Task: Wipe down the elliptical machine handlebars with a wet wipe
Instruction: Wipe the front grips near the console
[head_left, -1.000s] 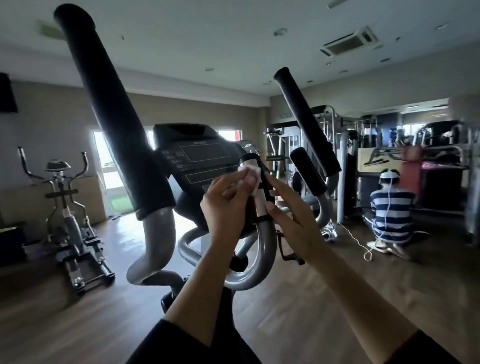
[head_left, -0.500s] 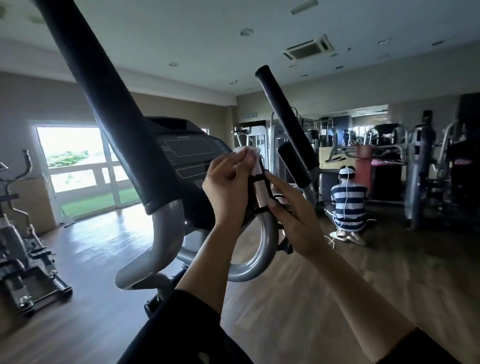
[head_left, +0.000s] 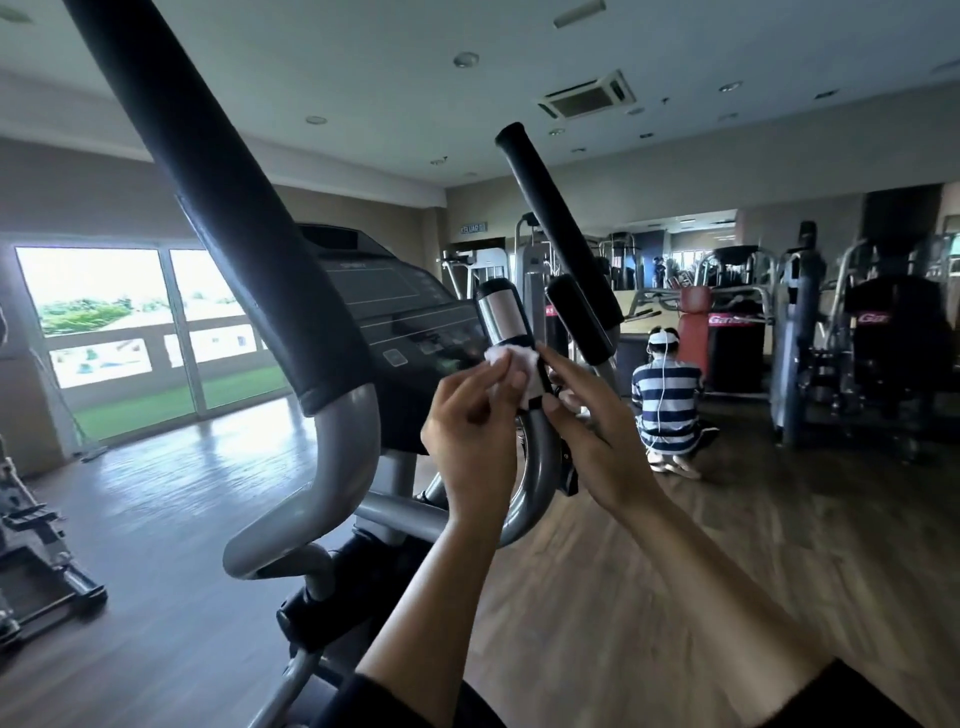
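White wipe (head_left: 511, 358) pinched by left hand (head_left: 467, 436) fingers on handlebar grip (head_left: 501, 314); right hand (head_left: 592, 441) fingers straight, touching; console (head_left: 395, 306) behind.

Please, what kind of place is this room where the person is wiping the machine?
Most likely a gym or fitness room. The person stands at an elliptical machine with long padded handlebars, weight machines fill the right side, and another exercise machine stands at the left edge.
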